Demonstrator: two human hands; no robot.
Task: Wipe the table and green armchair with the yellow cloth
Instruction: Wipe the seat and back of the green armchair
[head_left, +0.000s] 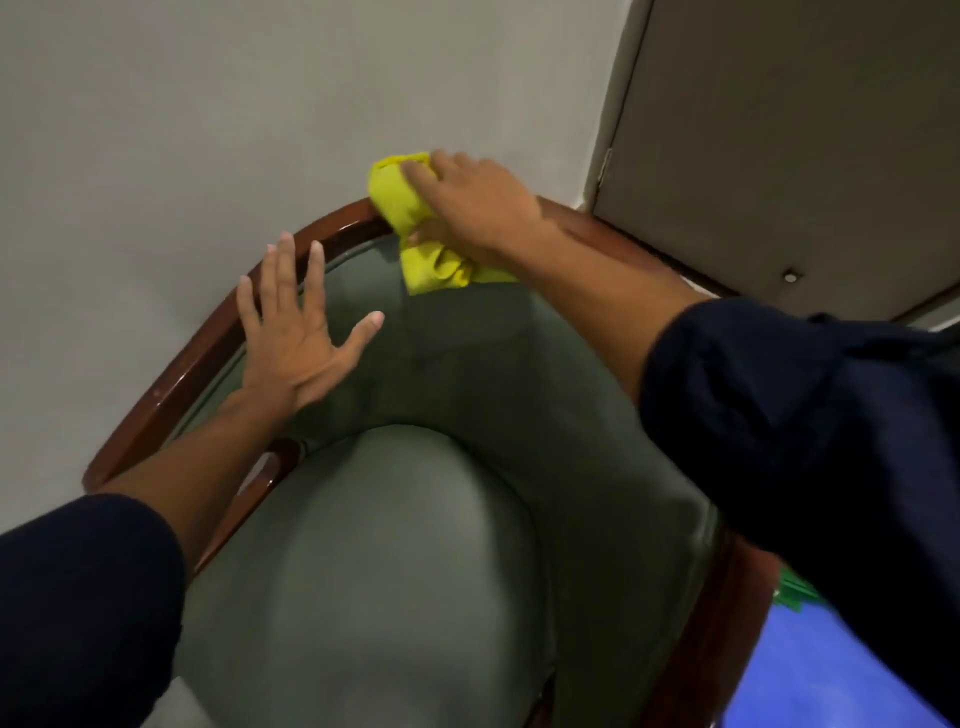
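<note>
The green armchair (395, 545) fills the lower middle of the head view, with a curved glossy brown wooden rail (171, 374) along the top of its back. My right hand (478, 208) grips the bunched yellow cloth (400, 208) and presses it on the rail at the top of the backrest. The cloth hangs down onto the green padding. My left hand (291, 332) lies flat with fingers spread on the left part of the backrest, fingertips at the rail. The table is out of view.
A grey wall (208, 104) stands directly behind the chair. A door (779, 156) with a small round stopper (790, 277) is at the upper right. A blue surface (810, 670) with something green on it shows at the lower right.
</note>
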